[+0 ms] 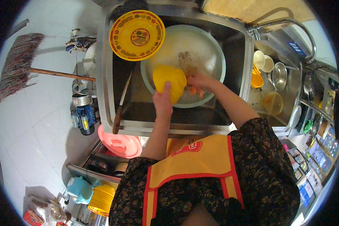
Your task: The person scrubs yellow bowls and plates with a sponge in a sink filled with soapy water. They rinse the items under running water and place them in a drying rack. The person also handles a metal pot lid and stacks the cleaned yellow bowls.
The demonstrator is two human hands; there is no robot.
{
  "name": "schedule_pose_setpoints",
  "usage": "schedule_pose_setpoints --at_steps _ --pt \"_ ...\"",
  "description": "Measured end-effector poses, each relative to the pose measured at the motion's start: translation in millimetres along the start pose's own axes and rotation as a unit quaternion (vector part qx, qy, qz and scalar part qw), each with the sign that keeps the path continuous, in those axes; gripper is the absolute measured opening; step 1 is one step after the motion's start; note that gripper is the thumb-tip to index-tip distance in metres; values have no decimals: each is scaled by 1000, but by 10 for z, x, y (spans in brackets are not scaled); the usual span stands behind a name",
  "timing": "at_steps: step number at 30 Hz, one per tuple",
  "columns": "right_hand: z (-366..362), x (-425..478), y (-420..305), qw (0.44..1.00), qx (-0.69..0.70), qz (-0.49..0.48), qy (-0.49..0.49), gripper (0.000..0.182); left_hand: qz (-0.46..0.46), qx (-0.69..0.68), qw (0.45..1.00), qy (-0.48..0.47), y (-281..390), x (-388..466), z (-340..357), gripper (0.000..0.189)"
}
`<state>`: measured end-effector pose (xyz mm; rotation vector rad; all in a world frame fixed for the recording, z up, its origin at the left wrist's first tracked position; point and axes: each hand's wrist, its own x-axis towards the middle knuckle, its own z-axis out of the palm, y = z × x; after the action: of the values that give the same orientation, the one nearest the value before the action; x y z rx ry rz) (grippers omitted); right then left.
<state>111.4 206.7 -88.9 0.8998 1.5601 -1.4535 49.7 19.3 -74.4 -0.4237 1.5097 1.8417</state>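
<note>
My left hand (163,100) grips a plain yellow dish (168,79) from the near side, thumb on its surface. It is held over a large pale basin (223,60) of cloudy water inside the steel sink. My right hand (200,81) is at the dish's right side, low at the water. Its fingertips are partly hidden, so what it grips is unclear. Reddish-orange pieces (197,91) show just below that hand. A yellow plate (138,35) with a patterned red rim overlaps the basin's upper left.
A long wooden-handled tool (120,113) leans across the sink's left edge. The curved faucet (302,24) rises at upper right. Bowls (259,59) and a metal pan (279,76) occupy the right-hand basin. A pink lid (120,142) and stacked yellow plates (101,199) are at lower left.
</note>
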Motion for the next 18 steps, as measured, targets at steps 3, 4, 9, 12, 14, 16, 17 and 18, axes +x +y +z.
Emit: schedule_pose_setpoints --at_steps 3,4,9,12,14,16,17,18 --pt "19 863 663 923 -308 -76 216 27 0 -72 997 -16 17 -7 67 30" --pt "71 1088 882 869 -383 -83 301 29 -4 -90 995 -36 8 -19 85 29" --pt "130 701 705 855 -364 -196 313 28 -10 -106 991 -77 0 2 -19 34" --pt "-115 420 530 874 -136 -183 428 30 -28 -86 989 -117 -42 13 9 37" --pt "-62 -102 138 830 -140 -349 412 28 -28 -52 989 -134 -86 33 -43 38" --pt "168 -483 -83 775 -194 -446 403 26 -40 -10 990 -132 -89 17 -24 37" --pt "285 -607 -165 746 -252 -463 408 24 -46 11 990 -134 -77 21 1 37" --pt "382 -648 -258 711 -306 -484 408 22 -32 -16 988 -150 -111 28 -46 37"
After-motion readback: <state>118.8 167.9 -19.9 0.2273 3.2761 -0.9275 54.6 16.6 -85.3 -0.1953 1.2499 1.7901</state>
